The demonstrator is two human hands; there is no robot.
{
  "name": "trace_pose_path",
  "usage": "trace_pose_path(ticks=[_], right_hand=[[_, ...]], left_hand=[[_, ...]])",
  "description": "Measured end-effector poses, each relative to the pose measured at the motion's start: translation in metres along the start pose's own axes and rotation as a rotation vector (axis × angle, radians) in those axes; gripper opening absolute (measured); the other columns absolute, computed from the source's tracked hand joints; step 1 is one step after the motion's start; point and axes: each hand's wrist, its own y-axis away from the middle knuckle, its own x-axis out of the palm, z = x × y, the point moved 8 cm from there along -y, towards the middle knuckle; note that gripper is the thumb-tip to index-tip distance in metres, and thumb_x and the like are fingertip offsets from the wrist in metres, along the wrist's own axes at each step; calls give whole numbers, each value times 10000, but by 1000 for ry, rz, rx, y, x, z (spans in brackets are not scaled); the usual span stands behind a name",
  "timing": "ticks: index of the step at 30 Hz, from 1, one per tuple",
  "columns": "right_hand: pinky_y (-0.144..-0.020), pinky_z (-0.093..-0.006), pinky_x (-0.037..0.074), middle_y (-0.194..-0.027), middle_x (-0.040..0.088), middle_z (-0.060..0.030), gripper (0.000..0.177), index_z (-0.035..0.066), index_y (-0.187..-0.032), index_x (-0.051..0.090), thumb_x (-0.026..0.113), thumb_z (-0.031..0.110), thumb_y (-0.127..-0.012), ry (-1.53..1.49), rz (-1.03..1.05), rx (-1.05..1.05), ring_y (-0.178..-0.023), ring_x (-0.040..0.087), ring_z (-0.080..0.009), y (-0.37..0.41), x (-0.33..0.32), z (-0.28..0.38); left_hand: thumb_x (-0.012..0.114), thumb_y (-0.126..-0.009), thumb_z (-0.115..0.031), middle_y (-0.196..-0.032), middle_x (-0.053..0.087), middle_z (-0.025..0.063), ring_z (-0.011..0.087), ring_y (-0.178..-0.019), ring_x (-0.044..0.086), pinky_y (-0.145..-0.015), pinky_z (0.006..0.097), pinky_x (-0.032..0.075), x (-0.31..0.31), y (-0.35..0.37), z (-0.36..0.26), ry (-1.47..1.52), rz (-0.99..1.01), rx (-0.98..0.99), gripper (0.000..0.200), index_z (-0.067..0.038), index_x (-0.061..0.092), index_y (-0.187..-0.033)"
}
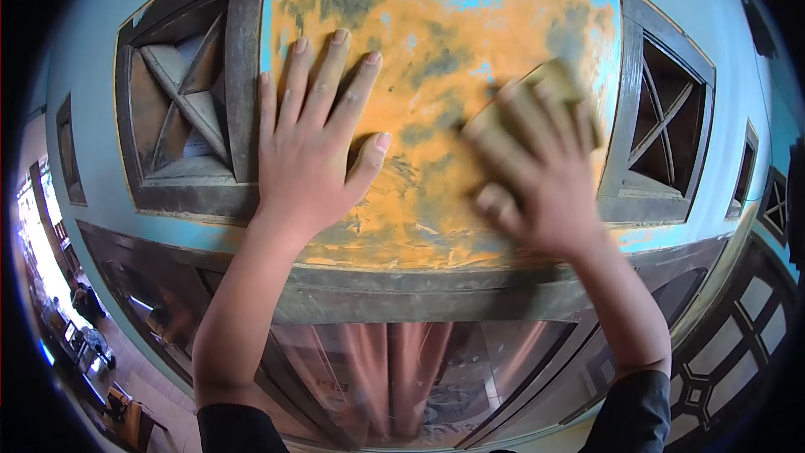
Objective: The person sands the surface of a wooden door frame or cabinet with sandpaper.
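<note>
Both my hands are raised against a wall panel (419, 189) with patchy orange, grey and bright blue paint. My left hand (310, 159) lies flat on the panel's left side, fingers spread and holding nothing, beside the dark window frame. My right hand (549, 176) presses a yellowish-brown sheet of sandpaper (565, 77) against the panel's right side. Motion blurs that hand and the sheet, whose middle is hidden under the fingers.
A dark-framed vent window (245, 75) with crossed slats stands at left, a similar one (625, 117) at right. Below the panel runs a dark wooden beam (419, 294) above glass with pinkish curtains (369, 369). A person (86, 304) is far off at lower left.
</note>
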Motion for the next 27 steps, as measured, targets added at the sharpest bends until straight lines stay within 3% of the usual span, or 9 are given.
trace_pose_path(ticks=[2, 8, 12, 14, 17, 18, 22, 24, 27], right_hand=[[-1226, -627, 180, -1626, 418, -82, 570, 391, -1467, 563, 580, 597, -936, -61, 133, -227, -1485, 388, -370, 25, 22, 36], [-1228, -618, 168, -1631, 408, -108, 569, 369, -1469, 580, 629, 532, -927, -31, -97, 197, -1501, 365, -381, 22, 3, -32], [-1220, -618, 213, -1629, 429, 26, 587, 439, -1513, 494, 536, 625, -958, -46, 109, -219, -1492, 406, -287, 55, 37, 55], [-1230, -593, 215, -1621, 439, -12, 557, 414, -1499, 523, 567, 563, -964, -95, 121, -163, -1484, 412, -314, 44, 28, 35], [-1232, -607, 185, -1612, 437, -96, 564, 340, -1492, 558, 637, 405, -937, 33, -110, 188, -1499, 366, -379, 26, -1, -26], [-1231, -629, 158, -1625, 419, -96, 568, 328, -1497, 554, 616, 437, -943, 27, -119, 239, -1515, 337, -387, 22, 0, -28], [-1221, -656, 171, -1644, 399, -63, 561, 387, -1503, 523, 534, 561, -970, -34, 102, -146, -1515, 360, -341, 24, 27, 53], [-1222, -644, 184, -1634, 414, -61, 563, 373, -1497, 536, 550, 552, -963, -61, 104, -201, -1511, 368, -333, 23, 28, 52], [-1223, -624, 193, -1629, 414, -77, 577, 349, -1496, 549, 568, 547, -955, 50, -77, 153, -1510, 350, -356, 7, 10, 9]], left_hand=[[530, -986, -449, -1693, 280, 117, 410, -1557, 213, -1224, 653, 155, 0, 0, 0, -1, -6, -3, 670, -209, 404, -1599], [522, -993, -464, -1684, 302, 126, 418, -1553, 223, -1218, 656, 157, 0, 1, 0, 20, -26, 10, 652, -210, 433, -1587], [524, -991, -467, -1689, 292, 117, 414, -1555, 217, -1214, 665, 154, 0, 2, -1, 13, -27, 29, 650, -225, 433, -1587], [527, -988, -469, -1692, 287, 110, 412, -1557, 214, -1214, 668, 153, 1, 3, -2, 3, -18, 49, 653, -233, 429, -1589], [532, -982, -471, -1696, 281, 99, 406, -1560, 210, -1216, 665, 153, 2, 6, -3, 3, 11, 80, 662, -242, 420, -1593], [534, -980, -471, -1697, 281, 97, 401, -1562, 210, -1217, 664, 153, 2, 9, -5, 9, 25, 85, 666, -245, 417, -1595], [546, -969, -473, -1701, 276, 86, 379, -1569, 208, -1220, 658, 155, 3, 28, -7, 72, 88, 100, 678, -251, 414, -1595], [548, -962, -472, -1701, 272, 94, 381, -1569, 211, -1226, 649, 155, 4, 43, -7, 55, 122, 120, 695, -236, 405, -1600], [507, -978, -465, -1702, 262, 117, 400, -1567, 203, -1231, 646, 142, 4, 55, -8, 56, 155, 138, 696, -196, 391, -1609]])
